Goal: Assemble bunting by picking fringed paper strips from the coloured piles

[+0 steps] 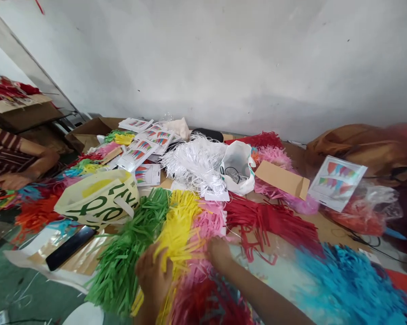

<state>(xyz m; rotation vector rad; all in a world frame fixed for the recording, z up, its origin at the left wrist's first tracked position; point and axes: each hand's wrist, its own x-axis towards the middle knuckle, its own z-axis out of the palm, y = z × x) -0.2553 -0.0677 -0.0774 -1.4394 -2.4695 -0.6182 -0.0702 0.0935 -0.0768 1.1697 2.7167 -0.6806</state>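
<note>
My left hand (155, 273), slightly blurred, curls around some strands of a yellow paper-strip bundle (179, 221). To its right, my right hand (219, 253) looks closed at the edge of a pink paper-strip bundle (210, 219). Its fingertips are hidden, so what it grips cannot be made out. A green paper-strip bundle (129, 253) lies left of my left hand. Dark red strips (203, 300) are below, between my forearms. Beyond my right hand stretches a red paper-strip bundle (274, 221).
White strings (196, 162) heap behind the bundles, beside a white bag (237, 167). Printed packets (139, 153) and a yellow bag (98, 198) lie left, near a dark phone (70, 247). Blue strips (355, 284) lie right. A co-worker's hand (14, 180) handles colored strips at far left.
</note>
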